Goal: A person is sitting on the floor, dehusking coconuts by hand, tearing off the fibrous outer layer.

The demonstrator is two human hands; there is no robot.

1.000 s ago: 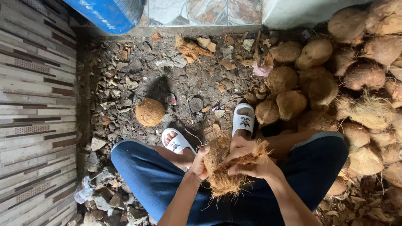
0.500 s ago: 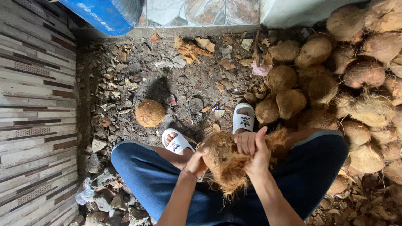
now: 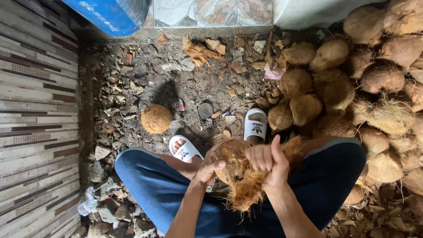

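The brown, fibrous, partly husked coconut (image 3: 235,165) is held above the lap, between the knees of the seated person in blue trousers (image 3: 163,189). This position keeps the work close to the body and lets loose fibre hang down clear of the grip.

The left hand (image 3: 210,167) is closed around the left side of the coconut, fingers wrapped over its top edge; it appears to serve as the steadying support. The right hand (image 3: 266,158) is closed on the husk at the right side, fingers curled tightly into the fibre with the thumb raised. A tuft of pale loose husk fibre (image 3: 244,194) hangs below both hands.

The feet, in white slide sandals (image 3: 255,125), rest on the dirt floor (image 3: 194,88), which is littered with husk scraps. A single round, cleaned brown coconut (image 3: 156,119) lies apart on the floor to the left of the feet. A large pile of unhusked brown coconuts (image 3: 352,92) lies on the right, within arm's reach. A blue plastic barrel (image 3: 110,13) stands at the top left, beside a striped tiled wall (image 3: 35,114).
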